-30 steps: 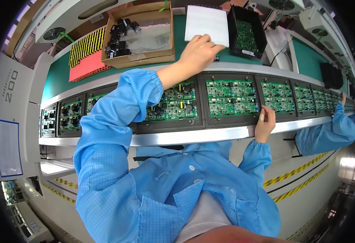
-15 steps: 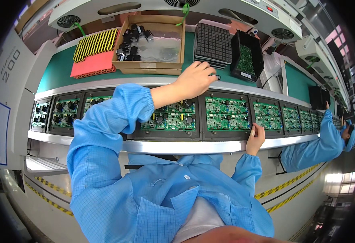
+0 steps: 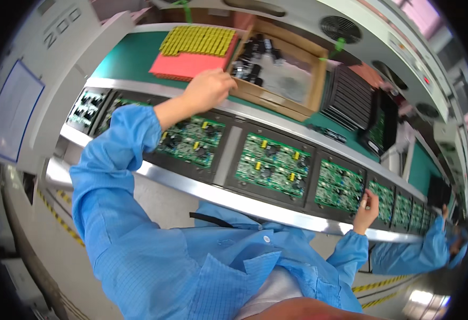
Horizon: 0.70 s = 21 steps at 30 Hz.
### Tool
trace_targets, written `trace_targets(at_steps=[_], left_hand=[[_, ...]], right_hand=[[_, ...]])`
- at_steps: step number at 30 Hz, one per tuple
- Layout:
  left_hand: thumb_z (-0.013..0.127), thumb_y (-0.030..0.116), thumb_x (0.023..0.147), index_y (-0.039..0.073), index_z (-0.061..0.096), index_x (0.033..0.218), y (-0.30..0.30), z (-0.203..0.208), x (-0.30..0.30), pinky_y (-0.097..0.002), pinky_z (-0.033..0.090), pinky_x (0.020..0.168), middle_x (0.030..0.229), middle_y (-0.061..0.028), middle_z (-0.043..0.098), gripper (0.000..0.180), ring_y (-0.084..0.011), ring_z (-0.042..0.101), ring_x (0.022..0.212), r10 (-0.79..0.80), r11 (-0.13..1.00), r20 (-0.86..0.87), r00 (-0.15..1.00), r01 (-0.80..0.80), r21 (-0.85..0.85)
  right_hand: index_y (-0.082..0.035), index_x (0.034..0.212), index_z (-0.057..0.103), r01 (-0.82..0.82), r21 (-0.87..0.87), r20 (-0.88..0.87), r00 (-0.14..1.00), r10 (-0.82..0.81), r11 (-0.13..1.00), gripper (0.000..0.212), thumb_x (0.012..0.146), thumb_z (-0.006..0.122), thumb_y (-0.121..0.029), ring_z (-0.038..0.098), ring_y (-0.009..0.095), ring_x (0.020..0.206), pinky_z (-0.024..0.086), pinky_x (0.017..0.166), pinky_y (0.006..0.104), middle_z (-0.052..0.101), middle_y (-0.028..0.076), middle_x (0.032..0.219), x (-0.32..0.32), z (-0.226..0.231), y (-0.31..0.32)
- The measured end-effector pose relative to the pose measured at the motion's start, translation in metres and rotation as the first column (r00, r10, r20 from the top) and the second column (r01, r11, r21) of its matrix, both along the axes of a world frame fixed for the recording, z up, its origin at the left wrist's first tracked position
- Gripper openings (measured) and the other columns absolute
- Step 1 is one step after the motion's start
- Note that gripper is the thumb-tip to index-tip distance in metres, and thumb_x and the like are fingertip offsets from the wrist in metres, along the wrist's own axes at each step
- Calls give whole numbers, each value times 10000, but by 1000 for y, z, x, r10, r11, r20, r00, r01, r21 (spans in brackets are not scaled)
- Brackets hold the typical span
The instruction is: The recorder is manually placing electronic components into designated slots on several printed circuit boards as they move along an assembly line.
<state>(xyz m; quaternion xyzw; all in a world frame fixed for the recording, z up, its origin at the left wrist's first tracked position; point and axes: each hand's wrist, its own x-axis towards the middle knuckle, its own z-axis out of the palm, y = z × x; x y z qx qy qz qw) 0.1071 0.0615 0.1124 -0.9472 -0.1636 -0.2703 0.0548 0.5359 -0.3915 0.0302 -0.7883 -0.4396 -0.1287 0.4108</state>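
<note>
My left hand [image 3: 211, 89] is raised over the near right corner of the pink foam block [image 3: 178, 68], beside the cardboard box [image 3: 271, 98]. Its fingers are loosely bent with nothing visible in them; the fingertips are partly hidden. Low on the right, the thumb and fingers of my right hand [image 3: 368, 208] come together at the edge of a black frame with a green circuit board [image 3: 339, 184]. Whatever they pinch is too small to make out. Several small yellow parts [image 3: 197, 41] stand in rows on the foam block.
More framed circuit boards [image 3: 273, 164] line the metal rail [image 3: 234, 200]. Black cylindrical parts [image 3: 254, 58] lie in the box. Small black parts [image 3: 327, 133] rest on the green mat near stacked black trays [image 3: 348, 96] and a black bin [image 3: 380, 122]. A co-worker's blue sleeve [image 3: 412, 255] is at far right.
The view has turned and shifted left. My left hand has moved left, from the small black parts near the trays to the foam block. My right hand stays low by the framed boards.
</note>
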Motion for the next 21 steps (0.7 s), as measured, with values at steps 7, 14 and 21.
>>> trace_targets(at_steps=[7, 14, 21], left_hand=[[644, 64, 849, 86, 686, 1159, 133, -50, -102, -452, 518, 942, 1114, -141, 663, 313, -355, 610, 1068, 471, 882, 194, 861, -465, -74], [666, 134, 923, 58, 650, 1254, 186, -74, -134, -437, 489, 1013, 1231, -137, 608, 339, -358, 567, 1152, 408, 907, 344, 846, -419, -44], [670, 133, 929, 77, 645, 1316, 192, -90, -110, -428, 500, 1001, 1282, -123, 602, 392, -353, 578, 1151, 419, 894, 351, 837, -448, 0]], right_hand=[[1, 1071, 703, -679, -25, 145, 724, 675, 734, 162, 920, 668, 47, 626, 179, 815, 493, 737, 279, 667, 92, 958, -112, 117, 207], [-10, 1174, 695, -979, -69, -101, 198, 975, 192, 237, 942, 689, -59, 703, 219, 975, 567, 860, 331, 701, 128, 1078, -290, 118, 402], [2, 1108, 650, -772, -123, 109, 614, 782, 623, 264, 860, 639, -91, 652, 389, 1027, 550, 867, 493, 599, 215, 1135, -388, 51, 562]])
